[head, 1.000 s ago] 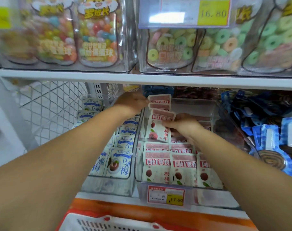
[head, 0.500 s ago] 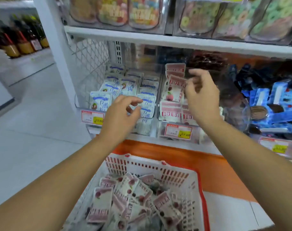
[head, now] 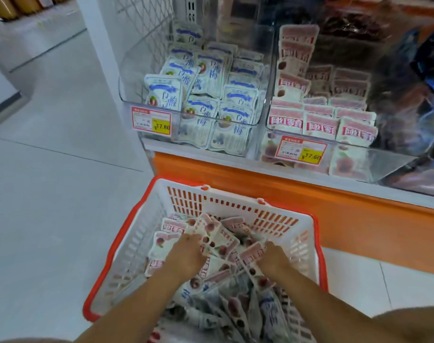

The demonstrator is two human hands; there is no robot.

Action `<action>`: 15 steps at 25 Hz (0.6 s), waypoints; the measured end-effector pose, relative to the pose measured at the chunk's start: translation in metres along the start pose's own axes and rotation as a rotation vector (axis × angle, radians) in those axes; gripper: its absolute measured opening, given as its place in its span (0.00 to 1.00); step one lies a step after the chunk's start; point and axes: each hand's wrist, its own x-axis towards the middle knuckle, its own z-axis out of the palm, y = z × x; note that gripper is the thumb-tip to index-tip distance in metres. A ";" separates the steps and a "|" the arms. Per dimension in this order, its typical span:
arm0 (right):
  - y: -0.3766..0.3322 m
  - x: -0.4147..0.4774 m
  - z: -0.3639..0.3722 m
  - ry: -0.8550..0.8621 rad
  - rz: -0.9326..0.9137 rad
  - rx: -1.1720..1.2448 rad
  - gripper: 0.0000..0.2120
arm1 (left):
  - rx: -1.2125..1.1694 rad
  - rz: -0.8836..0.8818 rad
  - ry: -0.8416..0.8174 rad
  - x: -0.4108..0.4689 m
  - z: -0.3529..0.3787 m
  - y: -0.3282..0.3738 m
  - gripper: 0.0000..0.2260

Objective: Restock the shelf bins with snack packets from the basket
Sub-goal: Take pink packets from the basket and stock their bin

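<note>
Pale tiled floor (head: 50, 194) lies open to the left of the orange-fronted shelf (head: 310, 194). The red-rimmed basket (head: 127, 226) sits just in front of it, below two clear bins. The left bin (head: 127, 95) holds blue packets (head: 165, 92), and its tag (head: 151, 121) reads 17.80. The right bin (head: 384, 154) holds red packets (head: 320, 127), tag (head: 301, 149) 17.60. The left hand (head: 186, 253) and right hand (head: 273, 258) are down among the basket packets (head: 211, 231), fingers buried, so I cannot tell whether either grips one.

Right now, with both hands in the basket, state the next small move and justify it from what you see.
Probably gather a few red-labelled packets and lift them to the right-hand bin. The left hand and right hand lie among those packets in the basket, and that bin holds matching ones. Whether either grips one is unclear.
</note>
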 end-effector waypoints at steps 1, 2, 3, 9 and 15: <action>0.004 0.005 0.004 0.007 0.021 -0.002 0.24 | 0.003 -0.060 0.000 0.004 0.009 -0.011 0.09; 0.005 0.008 0.008 -0.003 0.040 0.019 0.26 | 0.005 -0.112 -0.004 0.011 0.018 -0.021 0.09; 0.006 0.011 0.013 -0.010 0.063 0.046 0.30 | -0.011 -0.135 0.007 0.013 0.023 -0.026 0.10; 0.009 0.006 0.028 0.088 0.000 0.119 0.15 | -0.170 -0.109 -0.087 0.005 0.029 -0.003 0.20; -0.024 -0.024 -0.026 -0.084 -0.245 0.633 0.12 | -0.650 -0.049 -0.166 0.008 -0.012 0.059 0.11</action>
